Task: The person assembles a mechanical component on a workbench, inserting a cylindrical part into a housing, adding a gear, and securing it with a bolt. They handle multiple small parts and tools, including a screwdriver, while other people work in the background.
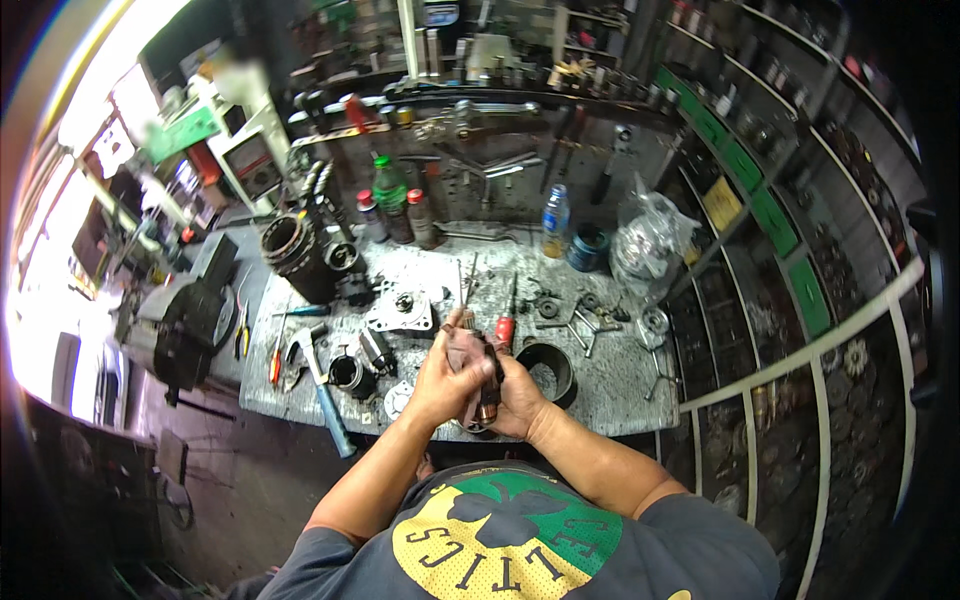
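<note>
Over the front edge of the workbench, my left hand and my right hand are closed together around a dark motor armature with a copper-coloured end. The armature stands roughly lengthwise between the palms, its copper end toward me. Fingers cover much of it, and motion smears the left fingertips. Just beyond the hands lies a red-handled screwdriver. A dark round metal housing sits right of my right hand. Left of my left hand are a pale flat metal piece and a dark cylindrical part.
A claw hammer overhangs the bench's front edge. Behind it stands a silver metal housing. Bottles, including a green one and a clear one, line the back. A bench vise is left; shelves rise right.
</note>
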Tool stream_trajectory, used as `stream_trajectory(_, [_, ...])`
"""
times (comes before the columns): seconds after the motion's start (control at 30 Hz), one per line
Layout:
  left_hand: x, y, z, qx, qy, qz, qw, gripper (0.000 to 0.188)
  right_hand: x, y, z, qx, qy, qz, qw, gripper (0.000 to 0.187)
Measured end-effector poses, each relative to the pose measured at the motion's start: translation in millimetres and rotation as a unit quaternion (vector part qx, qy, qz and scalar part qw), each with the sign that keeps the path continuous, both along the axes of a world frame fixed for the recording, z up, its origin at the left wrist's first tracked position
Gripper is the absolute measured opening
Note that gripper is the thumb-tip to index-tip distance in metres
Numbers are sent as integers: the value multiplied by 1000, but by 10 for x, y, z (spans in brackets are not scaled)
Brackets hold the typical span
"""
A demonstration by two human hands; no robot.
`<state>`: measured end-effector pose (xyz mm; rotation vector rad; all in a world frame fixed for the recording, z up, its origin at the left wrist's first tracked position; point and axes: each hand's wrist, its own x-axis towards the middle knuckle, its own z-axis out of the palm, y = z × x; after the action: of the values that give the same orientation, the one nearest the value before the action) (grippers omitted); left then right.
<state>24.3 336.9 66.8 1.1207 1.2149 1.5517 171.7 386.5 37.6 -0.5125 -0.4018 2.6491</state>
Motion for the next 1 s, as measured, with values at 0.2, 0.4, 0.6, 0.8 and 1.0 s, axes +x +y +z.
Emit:
stream_trajectory(0.2, [-56, -80, 58, -53, -89, 59, 993, 31, 103, -30, 176, 37, 65, 91, 993, 52])
stream_trajectory(0.4, [-371, -77, -86, -66, 212, 95, 971, 41, 24, 78, -12, 0, -16, 102, 995, 37])
stream_trajectory(0.6, [-80, -294, -437, -109, -299, 71, 945, 61, -413, -12, 85, 463, -196, -118, 857, 33])
stream_trajectory(0.8, [-340, -463, -432, 21, -454, 0, 891, 68, -242, -69, 393, 583, -171, -215, 764, 37])
stream_trajectory(1.0, [-196, -398, -211, -1, -420, 78, 904, 57, -723, -159, 500, 668, -227, -154, 692, 58])
